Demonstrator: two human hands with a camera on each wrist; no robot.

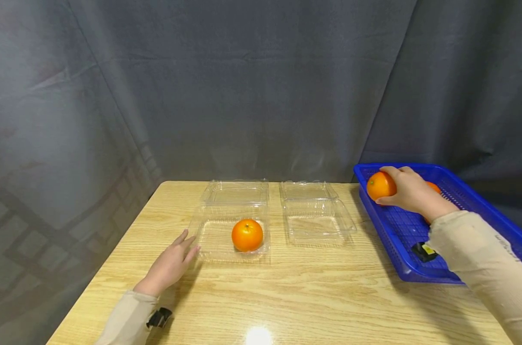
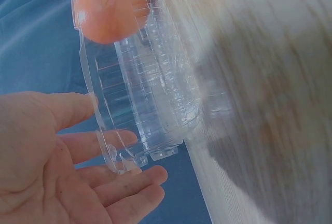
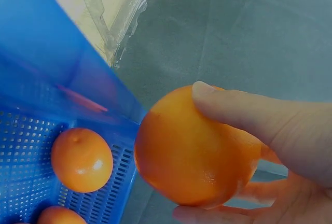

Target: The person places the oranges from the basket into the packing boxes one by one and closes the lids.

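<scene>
My right hand [image 1: 409,191] grips an orange [image 1: 381,186] at the left side of the blue basket [image 1: 379,235]. In the right wrist view the thumb lies over the held orange [image 3: 197,146], with fingers curled beneath it. My left hand [image 1: 170,263] is at the left edge of a clear plastic clamshell box [image 1: 213,256]. Up close, the left thumb [image 2: 78,107] meets the box rim and the other fingers extend loosely beside it. Inside that box, toward its right side, sits another orange [image 1: 247,235].
A second clear clamshell box [image 1: 317,230], smaller and with its lid folded back, stands between the first box and the basket. More oranges [image 3: 82,159] lie in the basket. A grey curtain [image 1: 261,96] hangs behind the wooden table [image 1: 295,297].
</scene>
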